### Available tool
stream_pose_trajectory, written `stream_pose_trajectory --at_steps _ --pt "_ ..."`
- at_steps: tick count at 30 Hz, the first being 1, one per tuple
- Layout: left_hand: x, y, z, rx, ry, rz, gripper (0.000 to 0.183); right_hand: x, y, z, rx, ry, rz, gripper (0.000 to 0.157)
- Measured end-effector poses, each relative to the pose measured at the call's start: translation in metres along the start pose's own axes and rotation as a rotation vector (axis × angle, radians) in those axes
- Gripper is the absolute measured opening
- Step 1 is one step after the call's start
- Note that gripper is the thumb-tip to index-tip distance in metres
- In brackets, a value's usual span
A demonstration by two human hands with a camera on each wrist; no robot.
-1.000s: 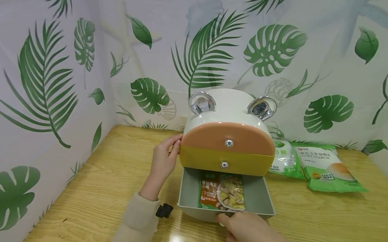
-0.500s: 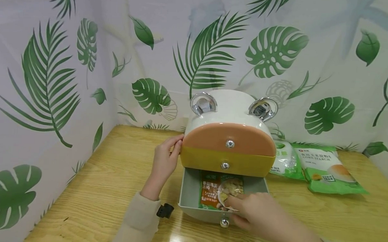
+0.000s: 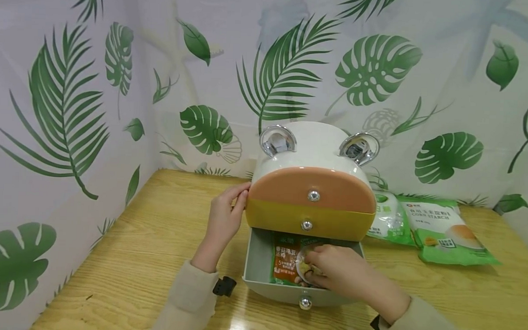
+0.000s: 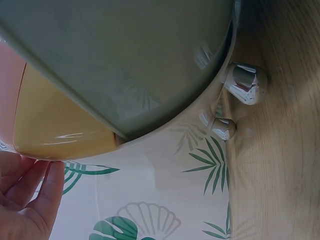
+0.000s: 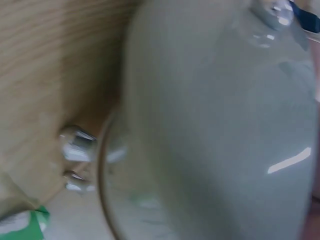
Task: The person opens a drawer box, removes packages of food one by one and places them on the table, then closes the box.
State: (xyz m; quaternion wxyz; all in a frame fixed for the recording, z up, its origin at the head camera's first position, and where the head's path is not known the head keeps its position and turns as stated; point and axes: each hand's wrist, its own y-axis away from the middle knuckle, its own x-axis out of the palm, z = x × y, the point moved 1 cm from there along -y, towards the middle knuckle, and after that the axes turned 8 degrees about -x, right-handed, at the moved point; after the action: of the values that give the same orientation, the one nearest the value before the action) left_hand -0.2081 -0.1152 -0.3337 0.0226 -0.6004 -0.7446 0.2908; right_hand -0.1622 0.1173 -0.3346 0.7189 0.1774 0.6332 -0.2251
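Note:
A small animal-shaped drawer cabinet (image 3: 301,147) stands on the table, its grey bottom drawer (image 3: 257,262) pulled out. Inside lies a soup packet (image 3: 285,263) with a brown label and a bowl picture. My left hand (image 3: 224,217) rests its fingertips on the cabinet's left side; in the left wrist view those fingers (image 4: 47,187) are fairly straight. My right hand (image 3: 341,272) reaches into the drawer over the packet's right half. Its fingertips are at the packet, and whether they pinch it is unclear. The right wrist view shows mainly the drawer's underside (image 5: 215,125), blurred.
A corn starch bag (image 3: 447,229) and another green-and-white bag (image 3: 389,218) lie right of the cabinet. Chrome knobs (image 3: 305,303) stick out from the drawer fronts, and chrome feet (image 4: 245,82) hold the cabinet up. A leaf-patterned cloth (image 3: 197,85) hangs behind the wooden table.
My right hand has let go of the bottom drawer's knob and moved up and over the front edge into the drawer, onto the packet. My left hand has stayed at the cabinet's side.

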Motion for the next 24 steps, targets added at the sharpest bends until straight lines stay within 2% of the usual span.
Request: stream_pose_trajectory --at_steps 9,14,20,24 --pt "0.0 0.0 0.001 0.019 0.004 -0.005 0.023 0.015 -0.005 -0.013 0.001 -0.053 0.043 0.015" --pt "0.0 -0.001 0.002 0.022 0.003 -0.005 0.022 0.019 -0.006 -0.017 0.037 -0.121 0.124 0.012" --pt "0.0 -0.001 0.003 0.016 0.006 -0.005 0.022 0.022 -0.009 -0.02 -0.001 -0.145 0.152 0.02" --pt "0.0 0.0 0.003 0.009 0.007 -0.003 0.022 0.023 -0.01 -0.021 -0.031 -0.165 0.159 0.013"
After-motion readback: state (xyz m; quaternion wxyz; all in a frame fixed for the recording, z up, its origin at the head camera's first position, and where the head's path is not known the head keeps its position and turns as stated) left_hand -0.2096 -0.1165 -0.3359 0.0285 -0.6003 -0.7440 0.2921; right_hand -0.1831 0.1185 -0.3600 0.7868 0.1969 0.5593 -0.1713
